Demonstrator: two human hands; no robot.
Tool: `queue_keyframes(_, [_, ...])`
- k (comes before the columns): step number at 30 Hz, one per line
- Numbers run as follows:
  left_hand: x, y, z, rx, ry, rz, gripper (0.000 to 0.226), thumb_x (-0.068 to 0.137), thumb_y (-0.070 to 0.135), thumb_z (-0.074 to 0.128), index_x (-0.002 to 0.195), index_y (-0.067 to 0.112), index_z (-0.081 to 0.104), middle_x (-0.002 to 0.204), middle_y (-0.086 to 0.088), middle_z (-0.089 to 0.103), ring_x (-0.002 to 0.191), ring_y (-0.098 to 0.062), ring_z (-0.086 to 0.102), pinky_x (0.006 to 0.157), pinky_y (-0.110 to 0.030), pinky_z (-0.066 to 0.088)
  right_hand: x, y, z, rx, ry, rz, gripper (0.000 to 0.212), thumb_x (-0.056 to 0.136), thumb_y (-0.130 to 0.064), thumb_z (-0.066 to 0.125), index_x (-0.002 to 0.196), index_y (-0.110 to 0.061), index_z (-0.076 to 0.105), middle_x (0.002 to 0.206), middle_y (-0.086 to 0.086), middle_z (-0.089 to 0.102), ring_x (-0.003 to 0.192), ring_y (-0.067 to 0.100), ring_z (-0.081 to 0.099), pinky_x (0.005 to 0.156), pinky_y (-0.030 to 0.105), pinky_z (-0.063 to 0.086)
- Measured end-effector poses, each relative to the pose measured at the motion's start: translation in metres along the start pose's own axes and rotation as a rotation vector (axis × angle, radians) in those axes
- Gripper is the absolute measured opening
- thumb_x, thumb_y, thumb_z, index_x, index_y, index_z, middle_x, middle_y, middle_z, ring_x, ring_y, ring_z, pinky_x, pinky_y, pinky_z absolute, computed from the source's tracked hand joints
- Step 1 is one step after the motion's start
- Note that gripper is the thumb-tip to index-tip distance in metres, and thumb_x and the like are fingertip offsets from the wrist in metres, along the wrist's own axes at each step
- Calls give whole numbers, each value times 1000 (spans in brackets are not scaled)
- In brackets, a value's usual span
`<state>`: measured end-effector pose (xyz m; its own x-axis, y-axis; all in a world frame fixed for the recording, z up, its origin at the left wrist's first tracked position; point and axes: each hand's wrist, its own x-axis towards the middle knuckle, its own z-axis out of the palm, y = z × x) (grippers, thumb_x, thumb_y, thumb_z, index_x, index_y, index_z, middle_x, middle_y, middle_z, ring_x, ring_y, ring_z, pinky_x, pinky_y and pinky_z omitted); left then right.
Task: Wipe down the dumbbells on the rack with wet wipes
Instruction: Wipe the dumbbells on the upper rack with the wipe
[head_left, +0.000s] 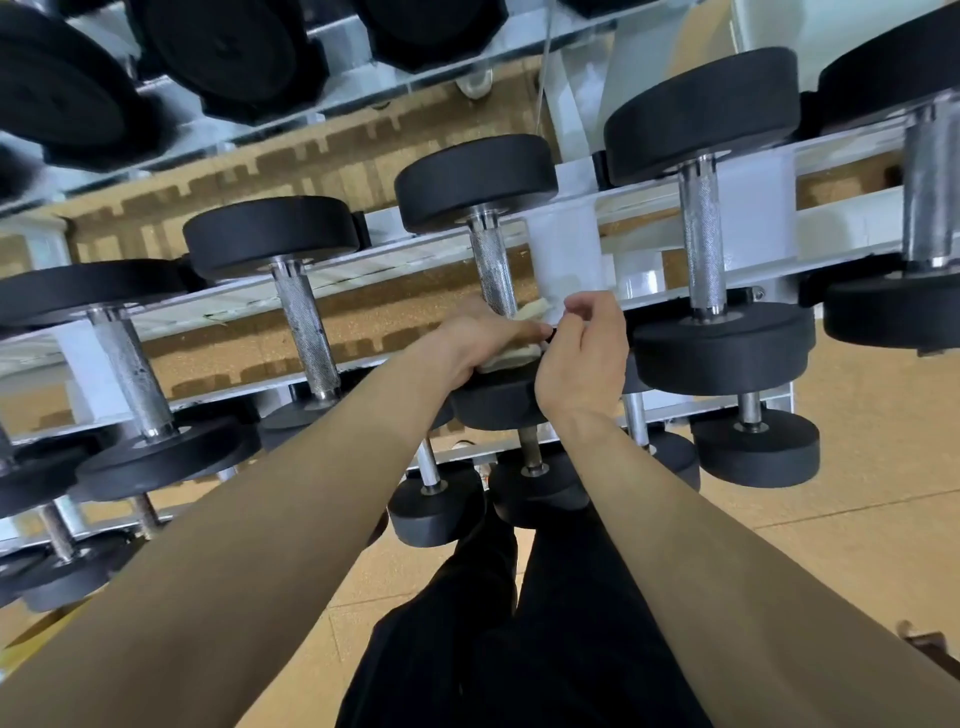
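The person's hands are bare, the left hand (467, 343) and the right hand (582, 358) alike, with short, plain nails on the fingers that show. The left forearm (260, 519) and the right forearm (701, 545) are uncovered from the wrist all the way to the lower edge of the view. Below them hang loose black trousers (519, 649) of a matte cloth, with soft folds running down each leg and a narrow gap between the two legs.

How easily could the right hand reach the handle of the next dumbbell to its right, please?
Probably yes: the right hand lies just left of that handle, which is bare, and the left hand is on the far side.
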<state>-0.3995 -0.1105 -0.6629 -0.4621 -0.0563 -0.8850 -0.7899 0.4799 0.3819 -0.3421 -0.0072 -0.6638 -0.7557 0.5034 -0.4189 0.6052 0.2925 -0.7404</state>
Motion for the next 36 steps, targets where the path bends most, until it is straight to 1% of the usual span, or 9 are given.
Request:
queue_keyframes(3, [-6, -8, -12, -29, -57, 42, 82, 55, 36, 97, 127, 18, 62, 115, -3, 72, 105, -21, 68, 100, -40, 53, 0, 0, 0, -8, -6, 17, 22, 95, -11, 42, 110, -16, 57, 115, 1, 59, 98, 14, 52, 87, 30, 40])
queue_keyframes(6, [-13, -14, -21, -157, 0, 81, 36, 77, 1, 80, 100, 25, 68, 107, -7, 69, 102, -28, 68, 98, -42, 56, 0, -1, 1, -17, -5, 27, 21, 95, -12, 42, 109, -17, 57, 114, 1, 60, 97, 16, 54, 90, 33, 45])
queue_keyframes(8, [-19, -17, -22, -394, -2, 72, 38, 85, -13, 65, 97, 23, 65, 107, -12, 64, 94, -28, 64, 87, -39, 57, 0, -1, 1, -23, -10, 30, 22, 94, -12, 42, 109, -17, 57, 114, 2, 61, 98, 17, 56, 90, 35, 47])
queue_keyframes(13, [-13, -14, -22, -915, -52, -80, 36, 94, -4, 45, 126, 7, 56, 125, -15, 61, 101, -28, 62, 76, -42, 59, 1, -2, 0, -23, -13, 36, 21, 94, -12, 42, 108, -18, 57, 113, 2, 62, 98, 18, 57, 91, 39, 49])
queue_keyframes(16, [-2, -9, -29, -1080, -39, -133, 31, 92, 10, 38, 115, 0, 57, 119, -21, 61, 105, -34, 61, 97, -49, 54, 0, -2, 0, -25, -13, 32, 20, 94, -12, 43, 106, -19, 56, 112, 2, 62, 98, 18, 56, 92, 40, 49])
queue_keyframes(20, [-2, -8, -24, -881, 3, -61, 22, 93, 23, 52, 101, 5, 62, 93, -12, 66, 84, -26, 65, 81, -40, 57, 0, -2, 1, -23, -16, 44, 19, 93, -13, 43, 103, -21, 56, 109, 0, 63, 98, 18, 57, 92, 41, 49])
queue_keyframes(26, [-18, -16, -9, 203, -97, 207, 50, 91, 18, 68, 134, 16, 44, 107, -3, 64, 98, -22, 62, 78, -33, 47, 0, -2, 0, -31, -23, 39, 18, 94, -13, 43, 103, -22, 56, 108, -1, 63, 97, 17, 57, 91, 40, 50])
queue_keyframes(31, [-25, -21, -30, 473, 61, 212, 41, 88, 34, 74, 125, 24, 58, 113, 4, 64, 92, -16, 60, 75, -31, 45, 1, -3, 0, -28, -19, 30, 18, 94, -13, 43, 103, -23, 56, 106, -1, 63, 95, 16, 57, 88, 41, 51])
queue_keyframes(36, [-45, -23, -33, 155, 140, 227, 41, 95, 60, 57, 95, 19, 62, 80, 10, 64, 77, -12, 58, 63, -27, 40, 1, 1, 2, -86, -41, -72, 22, 96, -16, 41, 106, -21, 60, 107, -3, 60, 96, 16, 56, 93, 45, 50])
